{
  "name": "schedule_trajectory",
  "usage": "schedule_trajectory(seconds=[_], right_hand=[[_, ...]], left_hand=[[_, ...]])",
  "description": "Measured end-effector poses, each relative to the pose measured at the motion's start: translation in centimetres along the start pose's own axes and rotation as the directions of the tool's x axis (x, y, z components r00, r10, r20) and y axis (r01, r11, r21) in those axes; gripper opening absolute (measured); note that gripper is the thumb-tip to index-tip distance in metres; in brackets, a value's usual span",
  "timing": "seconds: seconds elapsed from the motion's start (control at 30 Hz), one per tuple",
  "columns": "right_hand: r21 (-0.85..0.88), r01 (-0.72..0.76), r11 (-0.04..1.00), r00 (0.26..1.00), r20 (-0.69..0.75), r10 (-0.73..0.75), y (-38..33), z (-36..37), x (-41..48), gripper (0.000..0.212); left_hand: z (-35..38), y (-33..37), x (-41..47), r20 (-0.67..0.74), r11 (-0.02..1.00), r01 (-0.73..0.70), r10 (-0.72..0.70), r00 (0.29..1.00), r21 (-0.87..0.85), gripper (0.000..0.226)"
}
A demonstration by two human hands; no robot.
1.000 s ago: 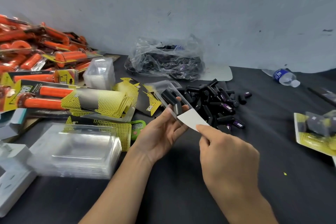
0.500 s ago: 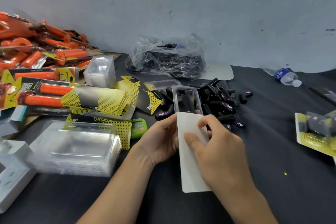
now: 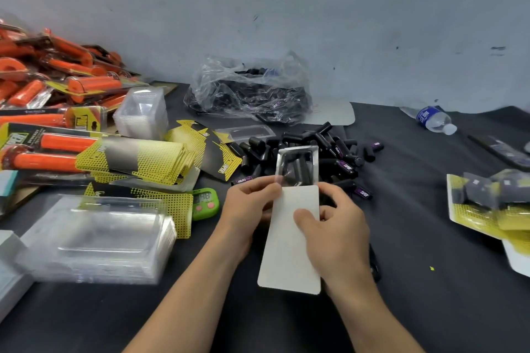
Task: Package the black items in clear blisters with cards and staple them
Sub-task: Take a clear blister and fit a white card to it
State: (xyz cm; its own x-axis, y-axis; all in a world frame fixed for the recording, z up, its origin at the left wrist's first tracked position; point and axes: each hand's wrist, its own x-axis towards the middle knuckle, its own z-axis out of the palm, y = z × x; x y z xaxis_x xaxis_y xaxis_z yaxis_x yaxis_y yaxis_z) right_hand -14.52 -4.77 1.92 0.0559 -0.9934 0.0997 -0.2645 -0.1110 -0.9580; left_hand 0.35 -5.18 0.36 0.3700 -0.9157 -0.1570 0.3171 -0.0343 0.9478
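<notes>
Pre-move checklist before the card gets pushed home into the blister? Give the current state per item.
1. Blister loaded: ok, black items show inside the clear blister.
2. Blister held: ok, the left hand grips its left edge.
3. Card held: ok, the right hand pinches the card, thumb on its white face.
4. Card fully seated: not ok, most of it sticks out toward the person.
5. Card edges caught in the blister's side folds: cannot tell, the hands cover them.
6. Stapler at hand: cannot tell, only a dark object shows, half hidden behind the right wrist.
</notes>
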Motion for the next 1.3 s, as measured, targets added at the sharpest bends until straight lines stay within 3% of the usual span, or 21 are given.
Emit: schedule_trajectory(seconds=[0.07,0.17,0.37,0.57,0.83,0.93,1.07,1.3], right_hand=[[-0.011,-0.008,1.000,0.999,0.031,0.009,0.4,0.7,-0.3,0.047],[-0.021,-0.048,0.999,0.996,0.070,0.049,1.1,1.7,-0.4,0.044],[0.038,-0.146,0.988,0.971,0.195,0.137,1.7,2.3,0.7,0.039],[0.044,-0.149,0.988,0.970,0.200,0.138,2.0,2.2,0.7,0.042],[0.048,-0.228,0.973,0.950,0.231,0.211,1.9,1.2,1.6,0.040],[0.047,-0.232,0.972,0.937,0.277,0.210,2.0,0.9,2.0,0.041],[0.017,-0.220,0.975,0.923,0.326,0.203,2.1,0.9,2.2,0.041],[-0.004,-0.150,0.989,0.940,0.310,0.144,2.3,1.1,2.0,0.044]], left_hand=[[-0.1,-0.6,0.1,-0.123,0.977,-0.071,0.097,0.988,0.200,0.018],[-0.4,-1.2,0.4,-0.218,0.837,-0.140,0.293,0.931,0.529,0.024],[-0.7,-1.6,0.9,-0.306,0.726,-0.073,0.376,0.875,0.684,0.033],[-0.8,-1.3,0.7,-0.248,0.662,-0.068,0.371,0.895,0.746,0.047],[-1.6,-1.0,0.7,-0.089,0.615,-0.164,0.359,0.929,0.772,0.024],[-1.7,-0.9,0.5,-0.092,0.642,-0.152,0.331,0.939,0.752,0.015],[-1.9,-1.0,0.4,-0.094,0.657,-0.127,0.290,0.952,0.743,0.030],[-2.2,-0.3,0.3,-0.162,0.832,0.044,0.056,0.985,0.553,0.033]])
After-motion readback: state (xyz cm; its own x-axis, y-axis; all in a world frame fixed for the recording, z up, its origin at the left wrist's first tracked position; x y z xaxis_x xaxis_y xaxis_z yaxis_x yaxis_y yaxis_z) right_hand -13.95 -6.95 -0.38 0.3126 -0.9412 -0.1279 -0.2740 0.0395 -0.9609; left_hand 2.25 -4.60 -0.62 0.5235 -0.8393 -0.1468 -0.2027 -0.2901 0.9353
